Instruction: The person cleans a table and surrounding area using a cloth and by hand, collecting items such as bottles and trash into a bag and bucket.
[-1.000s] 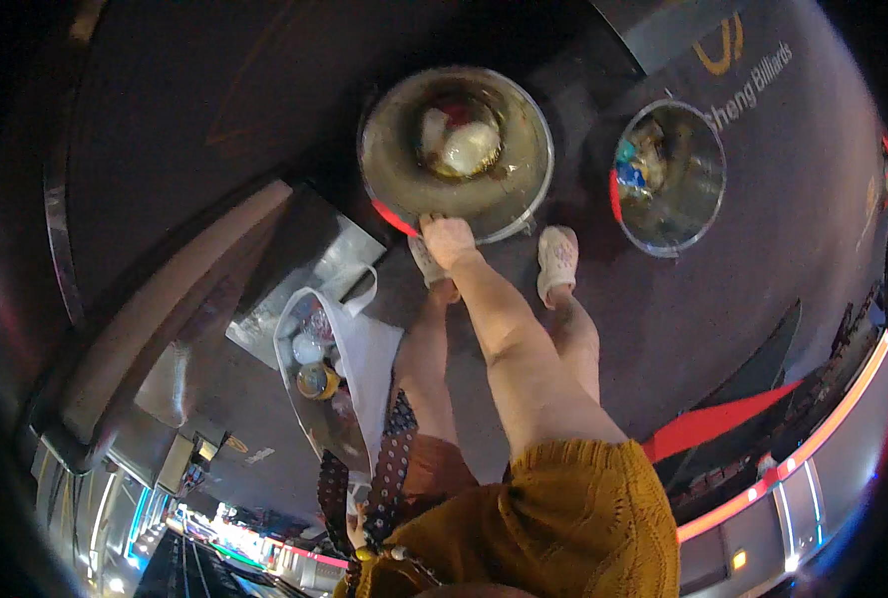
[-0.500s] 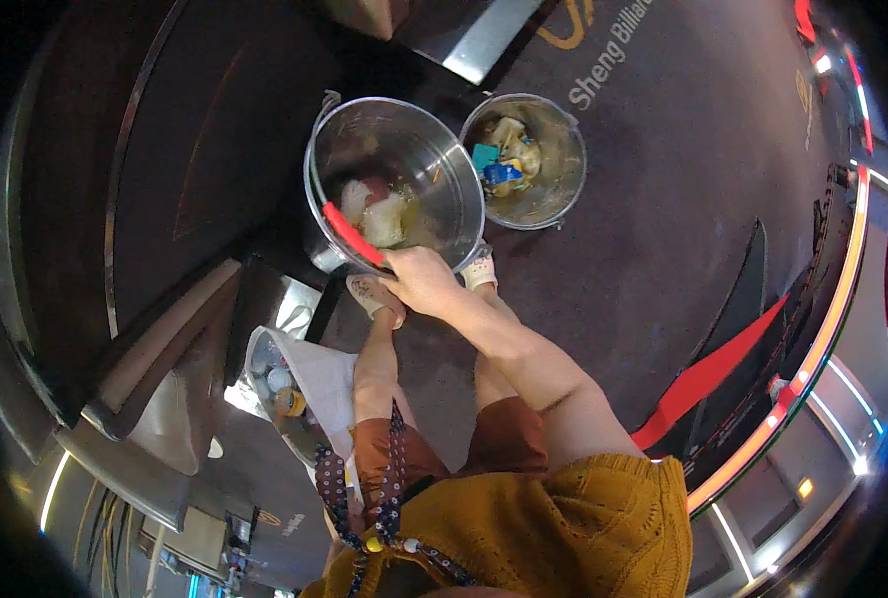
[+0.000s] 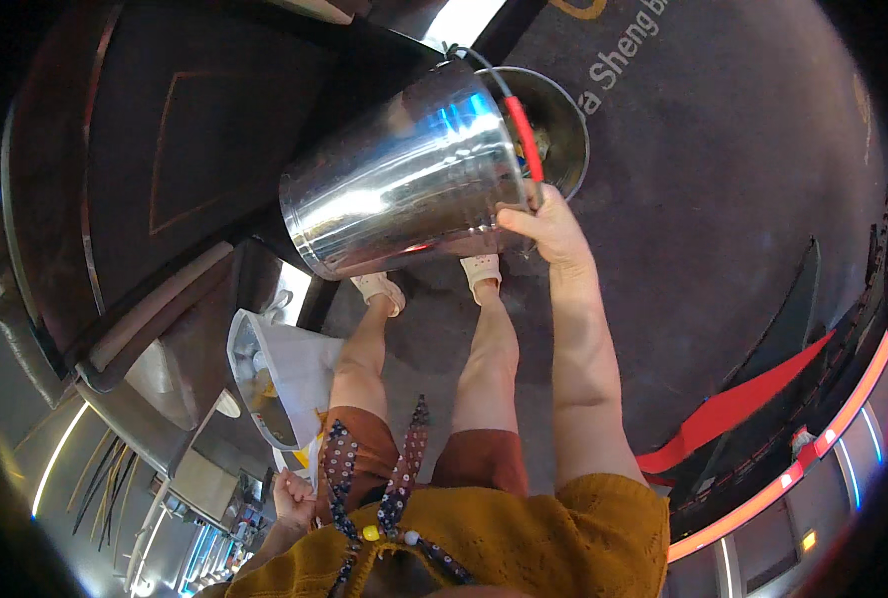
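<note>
Head camera: right hand (image 3: pixel 551 224) grips a shiny, cylindrical steel bucket (image 3: pixel 404 174) at its rim, tipped sideways, mouth over a second round metal bucket (image 3: pixel 569 125); left hand (image 3: pixel 292 497) curls near the white open-topped bag (image 3: pixel 309 374), grip unclear.

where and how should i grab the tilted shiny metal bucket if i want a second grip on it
Probably by the bottom edge of the tilted bucket, coming in from the person's left. It is tipped sideways, its bottom end facing left and clear of hands, while the right hand holds the mouth end near the red handle sleeve.
</note>
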`<state>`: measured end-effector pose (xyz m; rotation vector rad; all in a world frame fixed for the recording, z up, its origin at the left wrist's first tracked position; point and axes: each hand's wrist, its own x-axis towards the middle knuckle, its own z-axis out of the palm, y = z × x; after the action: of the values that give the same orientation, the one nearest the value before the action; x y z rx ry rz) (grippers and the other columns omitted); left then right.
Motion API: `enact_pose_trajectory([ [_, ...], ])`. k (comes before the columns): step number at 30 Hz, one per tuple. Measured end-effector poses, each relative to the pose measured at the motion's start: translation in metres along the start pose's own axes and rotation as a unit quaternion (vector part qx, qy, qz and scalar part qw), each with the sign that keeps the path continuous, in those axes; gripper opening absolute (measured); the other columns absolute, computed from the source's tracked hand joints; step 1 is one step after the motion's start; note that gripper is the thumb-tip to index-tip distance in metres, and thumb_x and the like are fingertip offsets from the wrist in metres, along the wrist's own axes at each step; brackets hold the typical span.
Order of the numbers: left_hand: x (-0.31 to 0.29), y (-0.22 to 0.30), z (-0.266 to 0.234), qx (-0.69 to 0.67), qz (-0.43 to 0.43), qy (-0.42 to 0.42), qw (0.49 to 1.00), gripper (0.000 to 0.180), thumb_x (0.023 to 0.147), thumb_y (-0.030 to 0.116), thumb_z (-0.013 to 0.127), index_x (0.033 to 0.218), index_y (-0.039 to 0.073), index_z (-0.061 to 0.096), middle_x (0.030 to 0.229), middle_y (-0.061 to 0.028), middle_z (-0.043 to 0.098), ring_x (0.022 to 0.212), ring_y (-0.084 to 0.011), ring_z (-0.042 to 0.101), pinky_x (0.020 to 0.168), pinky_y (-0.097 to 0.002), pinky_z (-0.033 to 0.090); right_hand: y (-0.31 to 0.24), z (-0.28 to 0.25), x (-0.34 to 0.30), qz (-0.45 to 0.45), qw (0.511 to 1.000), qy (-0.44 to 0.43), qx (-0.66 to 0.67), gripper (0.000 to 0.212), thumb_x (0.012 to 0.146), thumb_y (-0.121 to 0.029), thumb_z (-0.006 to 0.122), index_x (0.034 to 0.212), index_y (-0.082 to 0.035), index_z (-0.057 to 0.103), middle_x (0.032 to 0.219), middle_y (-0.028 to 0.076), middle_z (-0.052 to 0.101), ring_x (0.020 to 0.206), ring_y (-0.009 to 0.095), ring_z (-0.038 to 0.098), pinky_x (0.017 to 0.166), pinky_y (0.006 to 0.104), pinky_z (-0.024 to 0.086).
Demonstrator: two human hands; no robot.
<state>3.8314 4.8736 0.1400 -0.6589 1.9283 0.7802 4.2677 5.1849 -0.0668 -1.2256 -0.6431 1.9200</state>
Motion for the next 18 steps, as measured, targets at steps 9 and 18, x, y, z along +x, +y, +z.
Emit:
enact_pose_trajectory([
  [9, -0.006, -0.016, -0.002, -0.020, -0.034, -0.056, 0.998, 0.031, 0.082, 0.025, 0.050, 0.057, 0.016, 0.034, 0.046, 0.0047, 0.024, 0.039, -0.0086, 0.025, 0.040, -0.0245, 0.020, 0.039, -0.071, -0.025, -0.105, 0.938, 0.023, 0.329, 0.061, 0.066, -0.016, 0.071, 0.115, 0.002, 0.040, 0.105, 0.013, 0.052, 0.093, 0.023, 0.054, 0.079, 0.0368, 0.045],
  [18, 0.001, -0.014, 0.001, -0.110, -0.026, -0.138, 0.984, 0.032, 0.080, 0.021, 0.053, 0.055, 0.015, 0.033, 0.044, 0.0046, 0.024, 0.037, -0.0087, 0.023, 0.039, -0.0242, 0.021, -0.013, -0.035, -0.028, -0.154, 0.939, -0.024, 0.305, 0.053, 0.071, -0.022, 0.067, 0.117, -0.006, 0.046, 0.117, 0.009, 0.049, 0.108, 0.024, 0.046, 0.091, 0.0393, 0.037],
])
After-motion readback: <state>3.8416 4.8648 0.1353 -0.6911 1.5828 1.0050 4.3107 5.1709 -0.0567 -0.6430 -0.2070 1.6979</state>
